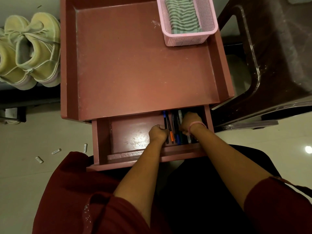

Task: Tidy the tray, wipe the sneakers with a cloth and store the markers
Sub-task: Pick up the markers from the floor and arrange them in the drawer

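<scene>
A bundle of markers [175, 127] lies lengthwise in the right part of the open reddish drawer [125, 132]. My left hand [157, 133] presses against the bundle's left side with curled fingers. My right hand [190, 121], with a pink band at the wrist, closes on the bundle from the right. Above the drawer sits the reddish tray-topped table [135, 65]. A pink mesh basket [189, 38] in its far right corner holds a folded green striped cloth [183, 16]. A pair of pale yellow sneakers [28, 51] stands to the left of the table.
A dark plastic stool [278, 56] stands close on the right. Three small white batteries [56, 151] lie on the pale tiled floor at the left. My red sleeves and dark lap fill the bottom of the view.
</scene>
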A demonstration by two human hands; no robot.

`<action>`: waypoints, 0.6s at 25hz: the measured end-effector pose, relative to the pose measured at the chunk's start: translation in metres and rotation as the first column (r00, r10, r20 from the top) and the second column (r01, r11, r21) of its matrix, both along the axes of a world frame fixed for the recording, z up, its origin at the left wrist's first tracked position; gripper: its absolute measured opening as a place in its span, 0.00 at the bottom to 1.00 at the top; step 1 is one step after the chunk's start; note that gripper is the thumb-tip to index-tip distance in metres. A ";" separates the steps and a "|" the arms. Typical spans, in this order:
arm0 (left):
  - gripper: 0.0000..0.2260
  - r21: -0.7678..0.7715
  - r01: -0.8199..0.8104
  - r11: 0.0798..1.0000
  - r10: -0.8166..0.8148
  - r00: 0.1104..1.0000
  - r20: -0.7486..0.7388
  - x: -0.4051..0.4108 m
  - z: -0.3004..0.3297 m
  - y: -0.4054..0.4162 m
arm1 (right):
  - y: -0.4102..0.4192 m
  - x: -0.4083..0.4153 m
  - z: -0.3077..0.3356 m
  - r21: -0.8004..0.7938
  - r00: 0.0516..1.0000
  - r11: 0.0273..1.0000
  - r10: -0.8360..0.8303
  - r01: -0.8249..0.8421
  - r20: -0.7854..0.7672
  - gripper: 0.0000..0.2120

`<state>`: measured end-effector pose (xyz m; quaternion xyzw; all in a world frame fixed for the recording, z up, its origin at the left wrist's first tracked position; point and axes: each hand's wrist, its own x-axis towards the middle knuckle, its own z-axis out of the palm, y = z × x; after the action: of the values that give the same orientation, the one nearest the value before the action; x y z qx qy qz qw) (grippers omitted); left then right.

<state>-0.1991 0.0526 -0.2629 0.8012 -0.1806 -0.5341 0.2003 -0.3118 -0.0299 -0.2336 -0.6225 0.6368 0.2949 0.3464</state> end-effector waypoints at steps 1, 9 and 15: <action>0.03 0.005 0.004 1.000 -0.004 1.000 0.010 0.000 0.001 0.000 | -0.001 -0.001 -0.001 -0.001 1.000 1.000 0.019 -0.019 -0.014 0.04; 0.05 0.031 0.002 1.000 -0.006 0.993 0.120 0.005 -0.008 -0.004 | -0.004 0.008 -0.017 -0.163 0.989 0.984 -0.043 0.066 0.138 0.12; 0.07 0.002 0.095 0.995 -0.095 0.990 0.101 -0.001 -0.011 -0.003 | -0.008 0.005 -0.014 -0.150 0.993 0.986 -0.055 0.070 0.100 0.06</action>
<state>-0.1996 0.0499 -0.2735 0.8174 -0.2293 -0.5015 0.1665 -0.3063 -0.0380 -0.2477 -0.6404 0.6594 0.2038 0.3368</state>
